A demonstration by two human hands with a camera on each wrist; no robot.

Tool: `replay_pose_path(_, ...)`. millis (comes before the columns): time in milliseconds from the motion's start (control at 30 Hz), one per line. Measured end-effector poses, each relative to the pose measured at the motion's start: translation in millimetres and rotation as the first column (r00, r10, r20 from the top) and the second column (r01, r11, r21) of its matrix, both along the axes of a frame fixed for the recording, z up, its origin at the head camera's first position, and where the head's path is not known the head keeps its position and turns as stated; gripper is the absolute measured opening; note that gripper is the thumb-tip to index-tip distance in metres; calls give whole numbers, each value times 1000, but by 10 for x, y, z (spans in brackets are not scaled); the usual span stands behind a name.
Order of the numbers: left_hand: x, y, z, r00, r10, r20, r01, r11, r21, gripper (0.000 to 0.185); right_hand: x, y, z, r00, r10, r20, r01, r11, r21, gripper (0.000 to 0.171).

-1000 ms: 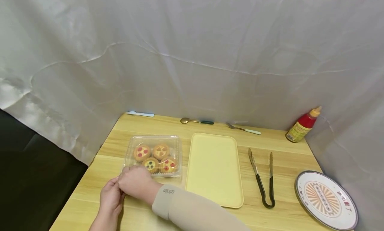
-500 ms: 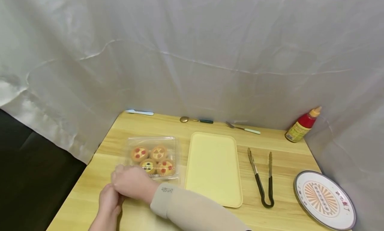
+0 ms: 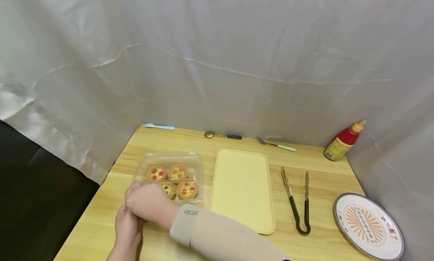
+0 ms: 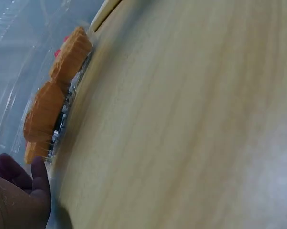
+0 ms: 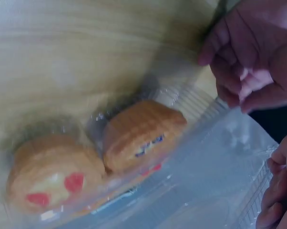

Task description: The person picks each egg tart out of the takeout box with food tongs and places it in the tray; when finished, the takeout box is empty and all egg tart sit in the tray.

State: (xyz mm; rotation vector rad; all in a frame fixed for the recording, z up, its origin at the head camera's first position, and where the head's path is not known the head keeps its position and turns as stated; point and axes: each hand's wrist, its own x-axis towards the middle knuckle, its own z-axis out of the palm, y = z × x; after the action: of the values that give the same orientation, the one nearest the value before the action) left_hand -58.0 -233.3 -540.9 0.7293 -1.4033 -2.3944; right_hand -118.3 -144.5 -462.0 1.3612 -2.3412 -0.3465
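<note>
A clear plastic clamshell box (image 3: 171, 160) holding several round tarts (image 3: 177, 172) lies left of the middle of the wooden table (image 3: 159, 140). My right hand (image 3: 147, 204) covers the box's near-left corner and grips the lid edge there. Just below it, my left hand (image 3: 127, 225) holds the same corner. In the right wrist view the lid (image 5: 215, 191) stands a little off the tarts (image 5: 143, 133), with the left hand's curled fingers (image 5: 239, 62) at the corner. The left wrist view shows the tarts (image 4: 53, 105) from the side, with fingertips (image 4: 24, 181) below them.
A pale yellow tray (image 3: 241, 189) lies right of the box, then black-handled tongs (image 3: 296, 200) and a patterned plate (image 3: 368, 225) at the near right. A red sauce bottle (image 3: 342, 142) stands far right. A knife (image 3: 158, 127), spoon (image 3: 222, 135) and fork (image 3: 275, 144) line the back edge.
The box has slid a little to the left, away from the tray. Both hands moved left with it and stay on its near-left corner.
</note>
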Motion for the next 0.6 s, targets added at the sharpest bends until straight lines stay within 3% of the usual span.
replay_pose_path(67,-10,12,21,997,58,55,-58,998,-2,35,-16,26,75,1000,-8,6,7,1000,13,19)
replay_pose_path(167,0,-9,43,989,90,114,-92,996,12,27,-73,84,203,1000,-5,-23,6,1000,19,15)
replay_pose_path(333,20,-62,47,989,37,146,-36,999,-11,21,-221,194,364,996,-12,-85,9,999,-31,19)
replay_pose_path(600,15,-166,19,987,8,160,-10,1000,11,16,-469,512,574,997,-71,22,73,991,-115,10)
